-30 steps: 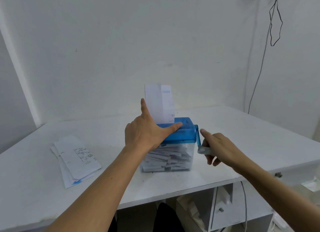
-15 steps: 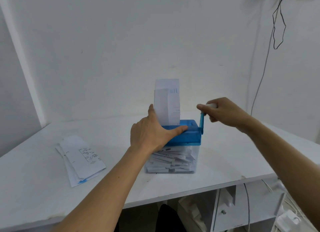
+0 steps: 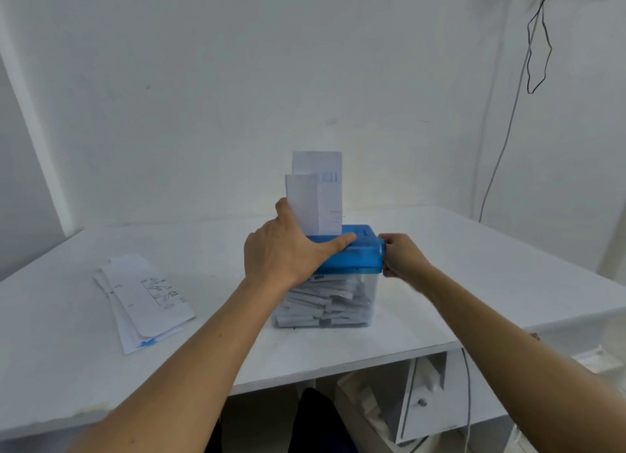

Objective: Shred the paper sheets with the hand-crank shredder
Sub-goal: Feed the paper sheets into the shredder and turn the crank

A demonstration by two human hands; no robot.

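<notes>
A small shredder stands mid-table, with a blue top (image 3: 355, 254) over a clear bin (image 3: 367, 302) packed with paper strips. A folded white sheet (image 3: 318, 195) stands upright in its slot. My left hand (image 3: 288, 252) presses down on the blue top, thumb stretched along the front and fingers straight beside the sheet. My right hand (image 3: 401, 254) grips the crank handle at the shredder's right side; the handle itself is hidden inside the fist and slightly blurred.
A stack of printed sheets (image 3: 145, 300) lies on the white table (image 3: 474, 283) to the left. Walls close off the back and right, with a cable (image 3: 508, 120) hanging down the corner. A small drawer unit (image 3: 426, 398) sits under the table's front edge.
My right hand has swung the crank from the bottom, over the top, down to the shredder's right side. The sheet sits a little lower in the slot. The left hand has stayed put.
</notes>
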